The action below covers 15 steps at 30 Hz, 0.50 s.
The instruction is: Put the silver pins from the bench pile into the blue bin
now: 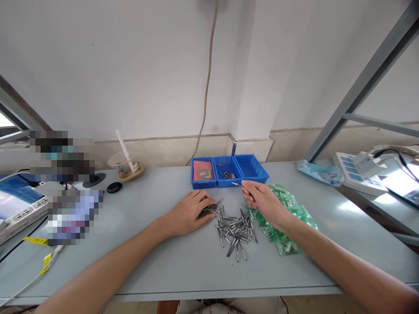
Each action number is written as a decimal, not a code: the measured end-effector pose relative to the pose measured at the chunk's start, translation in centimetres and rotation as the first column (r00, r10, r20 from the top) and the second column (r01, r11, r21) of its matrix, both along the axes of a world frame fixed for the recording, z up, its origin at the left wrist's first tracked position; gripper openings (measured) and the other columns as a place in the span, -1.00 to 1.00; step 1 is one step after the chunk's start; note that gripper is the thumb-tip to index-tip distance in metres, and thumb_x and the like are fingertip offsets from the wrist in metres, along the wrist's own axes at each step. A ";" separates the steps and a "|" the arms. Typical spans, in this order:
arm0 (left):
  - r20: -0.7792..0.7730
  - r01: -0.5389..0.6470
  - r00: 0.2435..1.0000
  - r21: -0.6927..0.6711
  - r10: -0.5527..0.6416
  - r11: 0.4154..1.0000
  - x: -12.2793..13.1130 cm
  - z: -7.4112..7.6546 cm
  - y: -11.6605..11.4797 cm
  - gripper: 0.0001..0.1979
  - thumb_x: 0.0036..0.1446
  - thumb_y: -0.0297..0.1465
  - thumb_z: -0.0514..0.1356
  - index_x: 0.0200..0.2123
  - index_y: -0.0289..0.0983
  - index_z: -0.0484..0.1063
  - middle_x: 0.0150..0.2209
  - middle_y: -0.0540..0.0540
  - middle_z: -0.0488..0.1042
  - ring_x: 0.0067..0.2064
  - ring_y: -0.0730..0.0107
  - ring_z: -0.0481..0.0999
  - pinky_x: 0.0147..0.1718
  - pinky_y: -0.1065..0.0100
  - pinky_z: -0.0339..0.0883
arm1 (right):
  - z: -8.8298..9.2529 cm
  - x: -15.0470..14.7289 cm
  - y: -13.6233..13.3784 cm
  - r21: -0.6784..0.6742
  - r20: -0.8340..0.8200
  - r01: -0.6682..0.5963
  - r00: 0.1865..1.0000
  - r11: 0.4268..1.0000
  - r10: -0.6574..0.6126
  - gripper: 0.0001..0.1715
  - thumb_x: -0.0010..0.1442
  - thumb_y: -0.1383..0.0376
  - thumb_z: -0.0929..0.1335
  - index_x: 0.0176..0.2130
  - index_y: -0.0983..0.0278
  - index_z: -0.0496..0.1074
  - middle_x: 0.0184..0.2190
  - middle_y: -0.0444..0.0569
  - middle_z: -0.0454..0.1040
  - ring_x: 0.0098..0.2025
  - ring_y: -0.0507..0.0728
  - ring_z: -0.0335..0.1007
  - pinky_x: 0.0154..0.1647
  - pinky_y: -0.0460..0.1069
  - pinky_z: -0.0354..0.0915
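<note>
Bins beyond right hand with pinched pin, green packets alongside, left hand half-open over pins

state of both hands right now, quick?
Left hand: cupped over metal pins; can't tell if gripping any.
Right hand: closed, holding a single pin.

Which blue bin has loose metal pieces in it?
The middle blue bin: metal pieces lie loose inside. The left bin holds a red item; the right bin shows no such pieces.
</note>
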State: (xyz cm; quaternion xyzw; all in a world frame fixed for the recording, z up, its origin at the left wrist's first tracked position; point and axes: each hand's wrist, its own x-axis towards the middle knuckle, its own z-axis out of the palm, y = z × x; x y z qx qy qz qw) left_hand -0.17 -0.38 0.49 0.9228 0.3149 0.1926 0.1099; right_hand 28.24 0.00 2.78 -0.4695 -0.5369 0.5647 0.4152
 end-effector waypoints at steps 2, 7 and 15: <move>-0.003 0.001 1.000 -0.002 -0.001 1.000 0.0 0.0 0.0 -0.67 0.48 -0.23 0.15 0.22 -0.17 0.41 0.06 -0.16 0.44 0.06 0.15 0.44 0.12 0.11 0.33 | -0.2 0.1 0.1 -0.005 -0.019 0.012 1.000 1.000 -0.012 -0.42 0.41 -0.12 0.34 -0.42 0.21 0.18 -0.50 -0.22 0.09 -0.50 0.02 -0.12 -0.46 -0.01 -0.06; -0.005 0.000 1.000 -0.008 -0.001 1.000 0.0 0.1 0.0 -0.67 0.48 -0.23 0.16 0.22 -0.18 0.41 0.06 -0.16 0.44 0.06 0.15 0.43 0.11 0.11 0.32 | -0.5 0.2 0.3 0.026 -0.013 0.044 0.999 0.999 -0.044 -0.42 0.42 -0.12 0.33 -0.43 0.20 0.17 -0.50 -0.22 0.03 -0.49 0.03 -0.16 -0.47 0.00 -0.09; 0.003 0.006 1.000 0.007 -0.006 1.000 0.0 0.0 0.0 -0.67 0.48 -0.24 0.16 0.23 -0.16 0.40 0.06 -0.16 0.44 0.05 0.14 0.44 0.10 0.12 0.33 | -0.1 0.1 0.2 0.062 0.015 0.057 0.998 0.996 -0.058 -0.46 0.43 -0.09 0.32 -0.42 0.21 0.26 -0.52 -0.20 0.12 -0.50 0.03 -0.07 -0.47 0.00 -0.03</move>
